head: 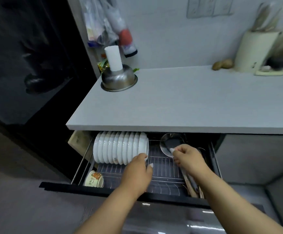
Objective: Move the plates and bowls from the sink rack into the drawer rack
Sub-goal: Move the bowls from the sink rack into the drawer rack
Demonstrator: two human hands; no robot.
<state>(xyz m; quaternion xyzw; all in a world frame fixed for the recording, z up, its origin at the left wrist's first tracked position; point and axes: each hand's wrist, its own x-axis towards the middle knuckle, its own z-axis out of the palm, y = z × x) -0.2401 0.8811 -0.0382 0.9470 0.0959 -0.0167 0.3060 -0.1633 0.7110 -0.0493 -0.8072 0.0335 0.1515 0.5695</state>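
The drawer rack [164, 168] is pulled out below the counter. A row of several white plates [118, 146] stands upright on edge in its left half. My left hand [137, 173] touches the lower edge of the rightmost white plate with its fingertips. My right hand [186, 157] pinches the rim of a steel plate [170, 143], which stands tilted in the rack's back right part. A cream patterned bowl [94, 179] lies on its side at the drawer's front left. The sink rack is out of view.
A grey countertop [188, 102] overhangs the drawer's back. On it sit an upturned steel bowl [118, 79] with a white roll on top, a knife block [253, 51] and potatoes [222, 64]. Utensils [194, 186] lie along the drawer's right side. A black appliance [27, 65] stands left.
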